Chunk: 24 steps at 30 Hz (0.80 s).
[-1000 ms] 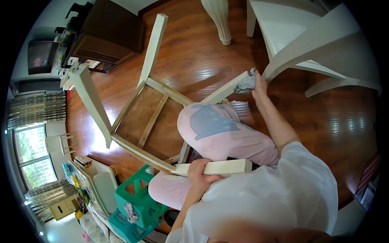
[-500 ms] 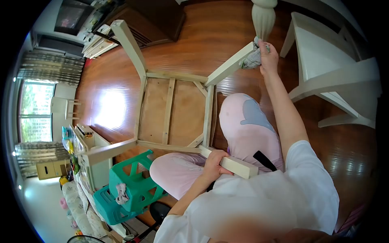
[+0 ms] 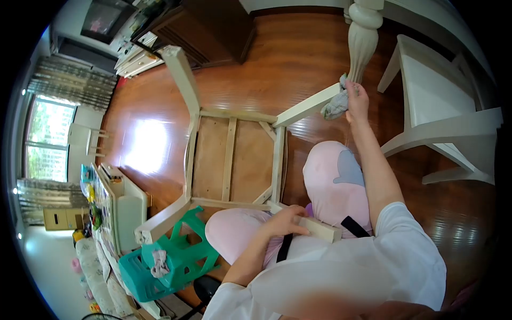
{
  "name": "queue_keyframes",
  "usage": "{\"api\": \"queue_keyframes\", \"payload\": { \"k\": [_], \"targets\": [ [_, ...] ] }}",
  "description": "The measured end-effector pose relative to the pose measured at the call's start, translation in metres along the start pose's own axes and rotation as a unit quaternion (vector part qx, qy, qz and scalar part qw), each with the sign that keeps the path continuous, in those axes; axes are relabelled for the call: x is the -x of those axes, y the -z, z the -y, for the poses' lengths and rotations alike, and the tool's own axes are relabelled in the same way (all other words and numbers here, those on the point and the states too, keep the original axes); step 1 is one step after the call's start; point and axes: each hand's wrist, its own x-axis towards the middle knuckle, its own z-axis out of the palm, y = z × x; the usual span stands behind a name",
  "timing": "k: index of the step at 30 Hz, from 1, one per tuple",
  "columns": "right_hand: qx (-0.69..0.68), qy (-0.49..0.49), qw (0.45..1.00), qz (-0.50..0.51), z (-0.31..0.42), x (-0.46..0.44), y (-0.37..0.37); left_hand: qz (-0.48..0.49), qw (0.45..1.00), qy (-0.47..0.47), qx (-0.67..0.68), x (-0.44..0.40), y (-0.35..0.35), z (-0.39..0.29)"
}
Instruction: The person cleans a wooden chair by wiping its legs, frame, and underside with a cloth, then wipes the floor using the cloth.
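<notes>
A cream wooden chair [image 3: 231, 160] lies tipped in front of me, its brown underside and frame facing me and its legs sticking out. My left hand [image 3: 287, 221] grips the near chair leg [image 3: 320, 230], which rests across my lap. With my right hand [image 3: 357, 101] I hold a crumpled grey cloth [image 3: 336, 105] against the end of another leg [image 3: 306, 106]. The fingers of that hand are bunched on the cloth and partly hidden. Two more legs point away to the left, one of them [image 3: 181, 74] at the upper left.
Green plastic stools [image 3: 186, 250] stand at lower left with a small greyish cloth [image 3: 159, 263] on top. A white chair [image 3: 437, 101] and a carved table leg [image 3: 364, 42] are on the right. A dark cabinet [image 3: 213, 32] stands beyond on the wooden floor [image 3: 288, 48].
The view has shifted, so the chair and my hands appear lower and slightly farther right. The cloth stays at the leg's end in my right hand. My left hand's fingers look a little looser.
</notes>
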Motion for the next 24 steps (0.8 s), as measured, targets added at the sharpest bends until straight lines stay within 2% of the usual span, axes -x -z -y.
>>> {"api": "queue_keyframes", "payload": {
  "k": [2, 4, 6, 8, 9, 11, 12, 14, 15, 16, 18, 20, 21, 22, 24],
  "targets": [
    [0.004, -0.006, 1.000, 0.008, -0.009, -0.001, 0.001, -0.092, 0.980, 0.083, 0.159, -0.035, 0.039, -0.010],
    [-0.015, -0.033, 0.999, 0.026, -0.007, 0.007, -0.001, -0.180, 0.980, 0.045, 0.068, -0.057, 0.060, -0.020],
    [-0.024, -0.015, 0.999, 0.014, -0.005, 0.012, -0.005, -0.353, 0.931, -0.086, -0.042, -0.141, 0.094, -0.023],
    [-0.025, -0.029, 0.999, 0.017, -0.004, 0.016, -0.007, -0.392, 0.886, -0.191, -0.157, -0.199, 0.111, -0.036],
    [-0.023, -0.040, 0.999, 0.021, -0.006, 0.013, -0.004, -0.387, 0.889, -0.192, -0.153, -0.231, 0.112, -0.034],
    [-0.027, -0.046, 0.998, 0.016, 0.000, 0.018, -0.008, -0.298, 0.930, -0.149, -0.155, -0.274, 0.107, -0.029],
    [-0.035, -0.056, 0.998, 0.017, 0.000, 0.016, -0.005, -0.291, 0.933, -0.150, -0.151, -0.283, 0.107, -0.030],
    [-0.033, -0.055, 0.998, 0.006, 0.002, 0.013, 0.004, -0.180, 0.968, 0.019, -0.175, -0.285, 0.118, -0.039],
    [-0.038, -0.060, 0.997, 0.026, 0.000, 0.010, 0.008, -0.188, 0.968, -0.039, -0.164, -0.282, 0.121, -0.038],
    [-0.042, -0.065, 0.996, 0.054, 0.001, 0.012, 0.007, -0.188, 0.968, -0.039, -0.164, -0.275, 0.124, -0.040],
    [-0.049, -0.048, 0.997, 0.040, 0.011, -0.003, 0.020, -0.171, 0.974, -0.088, -0.117, -0.274, 0.128, -0.043],
    [-0.045, -0.031, 0.998, 0.038, 0.025, -0.008, 0.016, -0.167, 0.975, -0.074, -0.130, -0.273, 0.128, -0.046],
    [0.096, 0.094, 0.987, 0.094, 0.028, -0.006, -0.001, -0.165, 0.974, -0.060, -0.146, -0.274, 0.127, -0.048],
    [0.232, 0.209, 0.940, 0.140, 0.027, -0.003, -0.006, -0.155, 0.975, -0.059, -0.147, -0.276, 0.124, -0.049],
    [0.247, 0.182, 0.937, 0.164, 0.008, -0.003, -0.005, -0.176, 0.979, -0.074, -0.071, -0.275, 0.126, -0.049]
  ]
}}
